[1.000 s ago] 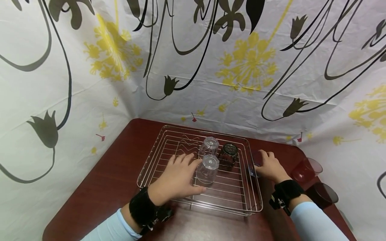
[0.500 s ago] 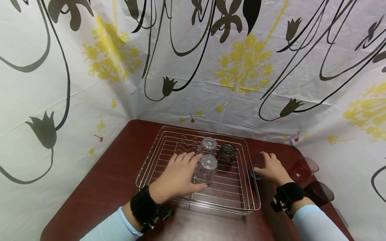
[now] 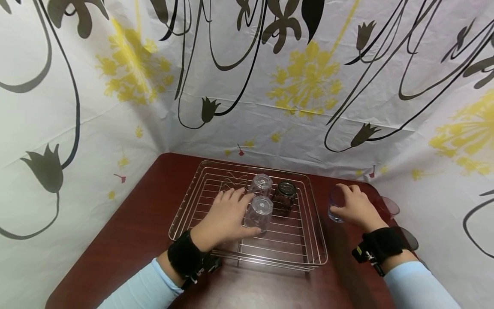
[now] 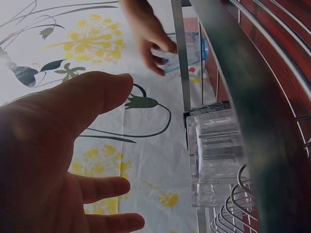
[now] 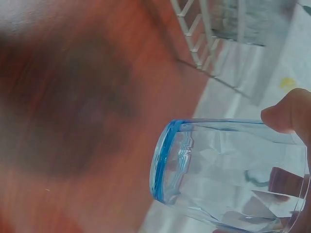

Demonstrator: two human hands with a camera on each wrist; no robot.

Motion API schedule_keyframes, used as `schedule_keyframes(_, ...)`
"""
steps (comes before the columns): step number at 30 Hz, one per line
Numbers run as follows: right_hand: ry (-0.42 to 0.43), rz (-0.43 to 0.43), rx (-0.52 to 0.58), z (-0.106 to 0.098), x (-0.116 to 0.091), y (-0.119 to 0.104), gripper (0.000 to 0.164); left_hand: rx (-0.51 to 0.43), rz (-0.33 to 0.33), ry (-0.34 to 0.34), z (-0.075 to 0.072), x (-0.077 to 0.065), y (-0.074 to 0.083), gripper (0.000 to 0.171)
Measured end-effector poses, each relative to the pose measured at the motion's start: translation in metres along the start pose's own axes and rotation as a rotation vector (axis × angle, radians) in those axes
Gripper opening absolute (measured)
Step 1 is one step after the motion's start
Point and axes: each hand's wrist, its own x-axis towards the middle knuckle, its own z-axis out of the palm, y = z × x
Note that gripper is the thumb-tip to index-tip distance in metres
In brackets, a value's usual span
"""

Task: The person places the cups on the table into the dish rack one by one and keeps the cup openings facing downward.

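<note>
My right hand (image 3: 356,208) holds a blue-tinted drinking glass (image 3: 335,214), thumb and fingers around its upper part, just right of the wire rack (image 3: 278,235). In the right wrist view the glass (image 5: 228,170) shows clear faceted walls and a thick blue base. My left hand (image 3: 225,216) is spread over the rack, fingers extended and thumb apart, close beside a clear glass (image 3: 259,214) standing upside down. Behind it stand another upturned clear glass (image 3: 261,182) and a dark-tinted upturned glass (image 3: 284,196). The left wrist view shows the left thumb and fingers holding nothing.
A red glass (image 3: 387,208) stands right of the right hand. Near the right wrist is a dark glass (image 3: 409,238), partly hidden by the wristband. The rack stands on a dark red table (image 3: 127,231), with a flower-printed cloth (image 3: 239,128) hanging around it.
My right hand has moved to the right with the blue glass, away from the rack's side. The left hand keeps its place over the rack. The head view has shifted slightly.
</note>
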Motion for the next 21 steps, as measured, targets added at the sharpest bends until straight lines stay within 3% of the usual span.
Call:
schedule_keyframes(12, 0.152, -0.107, -0.060, -0.031, -0.010, -0.033, 0.079, -0.025, -0.022, -0.007, -0.001, -0.001, 0.003, 0.094)
schedule_keyframes(21, 0.238, -0.226, -0.075, -0.039, -0.030, -0.084, 0.079, -0.062, -0.022, -0.013, 0.004, -0.001, 0.003, 0.094)
